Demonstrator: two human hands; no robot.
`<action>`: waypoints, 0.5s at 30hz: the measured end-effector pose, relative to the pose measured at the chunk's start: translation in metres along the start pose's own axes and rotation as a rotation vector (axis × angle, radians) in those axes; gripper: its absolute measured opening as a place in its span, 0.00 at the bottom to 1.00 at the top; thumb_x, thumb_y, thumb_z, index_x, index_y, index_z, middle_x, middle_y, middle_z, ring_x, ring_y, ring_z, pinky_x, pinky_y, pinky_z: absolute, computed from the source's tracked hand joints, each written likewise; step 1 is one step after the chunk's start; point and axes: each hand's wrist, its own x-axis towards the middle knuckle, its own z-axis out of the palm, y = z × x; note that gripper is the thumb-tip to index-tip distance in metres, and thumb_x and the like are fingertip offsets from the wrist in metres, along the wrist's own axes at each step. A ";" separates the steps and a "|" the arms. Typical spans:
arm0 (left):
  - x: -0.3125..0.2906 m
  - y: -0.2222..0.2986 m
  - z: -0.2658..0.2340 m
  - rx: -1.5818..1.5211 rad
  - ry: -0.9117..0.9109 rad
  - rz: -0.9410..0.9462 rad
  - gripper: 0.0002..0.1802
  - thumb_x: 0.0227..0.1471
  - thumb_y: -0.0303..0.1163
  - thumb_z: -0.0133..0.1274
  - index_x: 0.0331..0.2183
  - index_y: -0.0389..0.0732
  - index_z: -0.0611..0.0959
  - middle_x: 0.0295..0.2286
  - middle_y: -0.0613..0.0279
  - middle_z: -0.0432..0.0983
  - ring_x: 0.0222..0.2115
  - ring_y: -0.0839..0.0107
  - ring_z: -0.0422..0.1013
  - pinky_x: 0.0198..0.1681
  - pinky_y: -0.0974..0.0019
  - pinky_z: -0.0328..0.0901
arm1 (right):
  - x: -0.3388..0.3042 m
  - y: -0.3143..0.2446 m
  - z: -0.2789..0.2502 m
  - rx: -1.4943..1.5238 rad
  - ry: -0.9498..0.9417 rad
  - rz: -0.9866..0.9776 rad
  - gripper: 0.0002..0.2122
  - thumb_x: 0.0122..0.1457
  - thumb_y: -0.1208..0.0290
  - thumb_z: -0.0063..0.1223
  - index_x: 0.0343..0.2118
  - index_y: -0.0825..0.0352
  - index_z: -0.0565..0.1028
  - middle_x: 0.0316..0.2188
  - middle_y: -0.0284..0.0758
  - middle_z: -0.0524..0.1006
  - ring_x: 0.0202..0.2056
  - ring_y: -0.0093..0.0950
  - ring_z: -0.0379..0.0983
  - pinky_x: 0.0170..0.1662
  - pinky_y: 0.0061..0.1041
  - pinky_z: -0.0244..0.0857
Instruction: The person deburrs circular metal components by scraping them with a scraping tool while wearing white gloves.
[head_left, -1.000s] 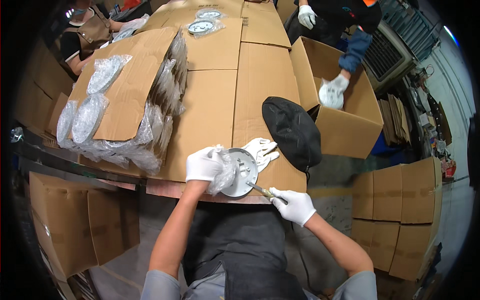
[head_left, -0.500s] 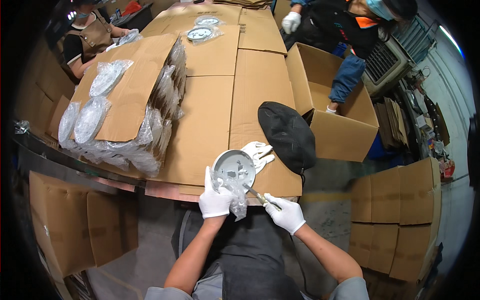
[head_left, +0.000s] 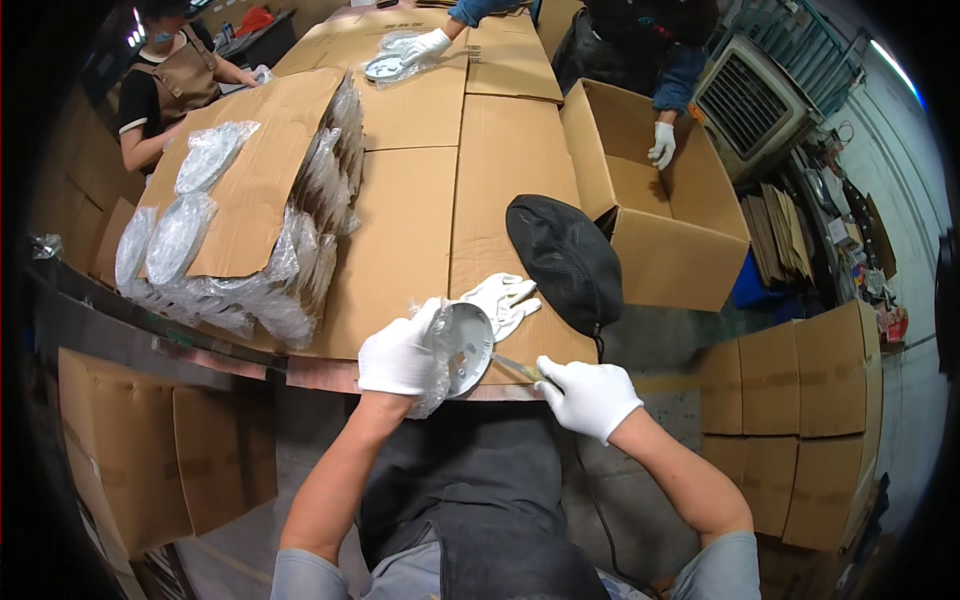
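My left hand [head_left: 398, 352], in a white glove, is closed round the left rim of a round, shallow grey housing [head_left: 470, 350]. Clear bubble wrap [head_left: 432, 393] is bunched between glove and housing, which is tilted with its hollow side to the right. My right hand [head_left: 594, 397], also gloved, grips what looks like a screwdriver [head_left: 521, 369] by its yellowish handle. The thin shaft points at the housing's right edge; whether the tip touches it I cannot tell. Behind the housing, a spare pair of white gloves [head_left: 503, 302] lies on the cardboard-covered table [head_left: 405, 215].
A black mesh-like bag [head_left: 565, 260] lies right of the gloves, beside an open carton [head_left: 680, 262]. Bubble-wrapped discs [head_left: 183, 238] and cardboard are stacked at left. One co-worker's gloved hand [head_left: 428, 47] reaches to wrapped housings [head_left: 385, 67]; another person [head_left: 178, 75] stands far left.
The housing has turned from facing up to tilted rightward, and my left hand has shifted left and up. My right hand's tool has drawn slightly back. The co-worker's hand now reaches over the far housings.
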 end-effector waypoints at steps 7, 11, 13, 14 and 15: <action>0.004 0.007 -0.004 0.000 -0.068 -0.012 0.17 0.47 0.33 0.57 0.42 0.54 0.79 0.22 0.51 0.76 0.26 0.49 0.75 0.29 0.51 0.68 | 0.017 -0.007 0.002 -0.113 -0.043 -0.049 0.13 0.60 0.61 0.51 0.45 0.60 0.75 0.20 0.38 0.77 0.22 0.38 0.76 0.25 0.36 0.69; 0.010 0.004 0.001 -0.024 -0.105 -0.022 0.15 0.48 0.33 0.56 0.41 0.53 0.79 0.22 0.50 0.77 0.26 0.49 0.75 0.29 0.50 0.68 | 0.022 -0.020 -0.005 -0.143 -0.093 -0.084 0.13 0.58 0.66 0.49 0.44 0.64 0.75 0.23 0.41 0.78 0.24 0.39 0.78 0.27 0.38 0.71; 0.014 0.002 0.002 -0.033 -0.119 -0.024 0.14 0.49 0.32 0.55 0.41 0.53 0.80 0.22 0.50 0.77 0.26 0.48 0.75 0.30 0.50 0.68 | 0.025 -0.027 -0.009 -0.142 -0.106 -0.093 0.11 0.58 0.69 0.47 0.40 0.68 0.75 0.24 0.43 0.79 0.26 0.42 0.79 0.29 0.39 0.72; 0.015 0.002 0.002 -0.042 -0.129 -0.023 0.13 0.49 0.32 0.54 0.41 0.53 0.80 0.23 0.50 0.77 0.26 0.48 0.75 0.30 0.50 0.68 | 0.028 -0.024 -0.008 -0.143 -0.110 -0.089 0.11 0.58 0.69 0.47 0.40 0.68 0.75 0.24 0.43 0.79 0.26 0.42 0.79 0.29 0.39 0.72; 0.017 0.000 0.005 -0.046 -0.133 -0.023 0.13 0.49 0.32 0.54 0.41 0.53 0.80 0.23 0.50 0.77 0.26 0.48 0.75 0.30 0.50 0.68 | 0.032 -0.019 -0.005 -0.143 -0.125 -0.077 0.10 0.58 0.67 0.48 0.39 0.65 0.76 0.22 0.41 0.78 0.25 0.40 0.78 0.28 0.39 0.71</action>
